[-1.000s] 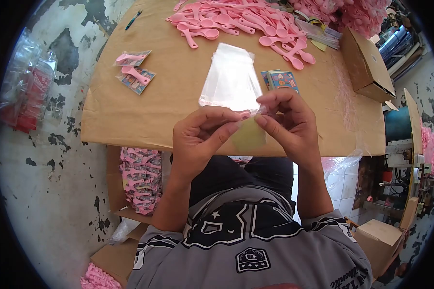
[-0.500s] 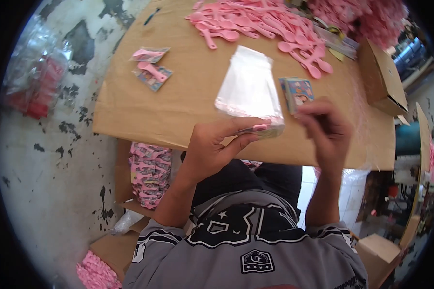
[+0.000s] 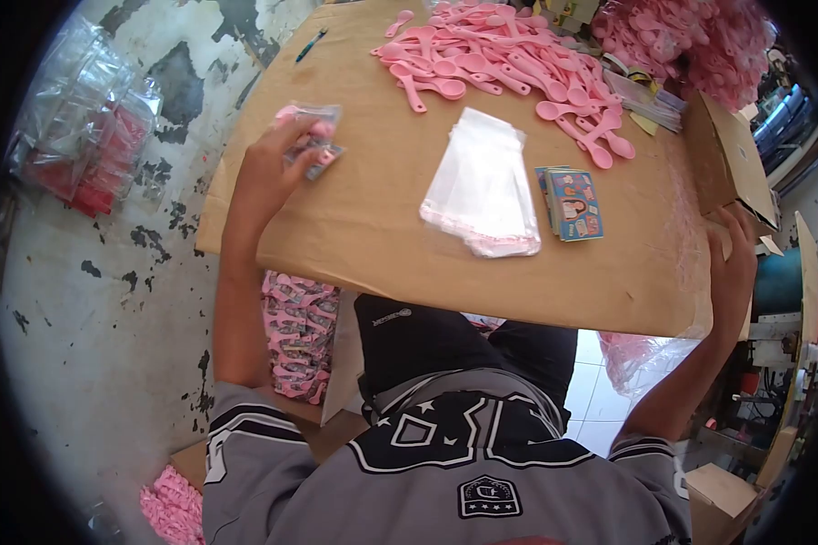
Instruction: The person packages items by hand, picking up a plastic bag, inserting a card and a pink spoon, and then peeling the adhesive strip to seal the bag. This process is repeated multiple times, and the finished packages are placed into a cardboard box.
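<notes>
My left hand (image 3: 277, 159) is at the left side of the table, its thumb and fingers closed around a bagged pink spoon (image 3: 322, 129). Another clear packet shows beside it, partly hidden by the fingers. At the table's right edge, my right hand (image 3: 736, 250) rests by the cardboard box with fingers apart and nothing visible in them. Between the hands lie a stack of clear plastic bags (image 3: 482, 186) and a small pile of printed cards (image 3: 574, 204). Loose pink spoons (image 3: 491, 54) are heaped at the far side.
An open cardboard box (image 3: 732, 154) stands at the table's right side. Beyond it hang bundles of pink spoons (image 3: 682, 36). A pen (image 3: 311, 45) lies far left. Below the table, a carton holds packaged pink spoons (image 3: 300, 336). Plastic bags (image 3: 86, 136) are at the left wall.
My left hand has moved from the front of the bag stack to the packets at left, carrying a bagged spoon. My right hand has gone from the cards to the table's right edge.
</notes>
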The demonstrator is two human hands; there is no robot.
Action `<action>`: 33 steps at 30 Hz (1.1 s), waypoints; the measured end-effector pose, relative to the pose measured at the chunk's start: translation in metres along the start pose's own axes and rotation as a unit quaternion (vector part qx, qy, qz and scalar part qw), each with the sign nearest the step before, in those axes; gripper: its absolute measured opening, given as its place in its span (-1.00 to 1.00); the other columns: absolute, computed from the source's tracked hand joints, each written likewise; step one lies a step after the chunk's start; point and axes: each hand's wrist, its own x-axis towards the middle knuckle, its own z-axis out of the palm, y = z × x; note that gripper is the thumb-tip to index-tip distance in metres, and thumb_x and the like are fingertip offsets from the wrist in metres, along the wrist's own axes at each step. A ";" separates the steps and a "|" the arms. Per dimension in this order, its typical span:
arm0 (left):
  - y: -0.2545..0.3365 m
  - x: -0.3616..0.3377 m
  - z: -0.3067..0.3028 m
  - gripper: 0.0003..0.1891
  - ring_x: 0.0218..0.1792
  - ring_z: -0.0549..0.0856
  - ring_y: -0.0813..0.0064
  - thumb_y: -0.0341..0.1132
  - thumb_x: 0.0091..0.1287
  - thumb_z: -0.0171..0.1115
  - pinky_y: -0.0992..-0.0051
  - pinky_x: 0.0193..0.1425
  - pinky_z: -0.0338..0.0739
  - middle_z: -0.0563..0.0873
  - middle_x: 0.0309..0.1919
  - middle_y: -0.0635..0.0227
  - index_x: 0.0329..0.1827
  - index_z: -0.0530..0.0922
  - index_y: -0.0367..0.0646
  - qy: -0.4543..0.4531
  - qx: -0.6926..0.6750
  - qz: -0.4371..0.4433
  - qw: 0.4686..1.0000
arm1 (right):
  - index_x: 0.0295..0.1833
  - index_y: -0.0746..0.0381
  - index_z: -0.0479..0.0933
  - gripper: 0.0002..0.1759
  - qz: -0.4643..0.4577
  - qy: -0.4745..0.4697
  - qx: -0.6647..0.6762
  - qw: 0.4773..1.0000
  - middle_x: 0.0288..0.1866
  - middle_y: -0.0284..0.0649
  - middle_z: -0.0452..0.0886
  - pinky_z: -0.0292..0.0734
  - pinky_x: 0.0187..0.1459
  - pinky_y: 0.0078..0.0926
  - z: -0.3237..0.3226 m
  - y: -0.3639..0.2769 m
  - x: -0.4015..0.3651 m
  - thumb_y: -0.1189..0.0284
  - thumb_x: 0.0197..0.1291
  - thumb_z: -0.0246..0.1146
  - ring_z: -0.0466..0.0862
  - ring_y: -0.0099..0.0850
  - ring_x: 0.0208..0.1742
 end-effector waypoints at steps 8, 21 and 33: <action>-0.028 0.000 0.026 -0.63 0.00 0.82 0.24 -0.19 0.51 0.37 0.31 0.17 0.65 0.84 0.04 0.16 0.24 0.70 -0.23 0.046 -0.060 0.052 0.996 | 0.28 0.28 0.63 -0.58 0.067 -0.097 0.203 0.972 0.16 -0.05 0.78 0.60 0.22 -0.32 0.005 -0.022 -0.010 0.25 0.48 0.36 0.78 -0.31 0.10; 0.108 -0.010 0.123 -0.65 -0.42 0.56 0.59 -0.15 0.38 0.55 0.51 -0.31 0.50 0.62 -0.45 0.40 -0.24 0.66 -0.30 -0.058 -0.127 -0.057 0.989 | -0.12 0.33 0.60 -0.44 0.199 -0.106 0.318 0.921 -0.35 -0.21 0.67 0.54 -0.27 -0.41 0.104 -0.124 -0.034 0.00 0.27 0.54 0.63 -0.44 -0.33; 0.088 -0.016 0.122 -0.74 -0.42 0.59 0.67 -0.26 0.57 0.29 0.57 -0.34 0.45 0.70 -0.43 0.46 -0.22 0.71 -0.29 0.058 -0.320 -0.142 0.935 | -0.18 0.37 0.63 -0.61 0.192 0.013 0.482 0.855 -0.43 -0.29 0.63 0.40 -0.34 -0.41 0.115 -0.104 -0.042 0.21 0.54 0.30 0.47 -0.58 -0.41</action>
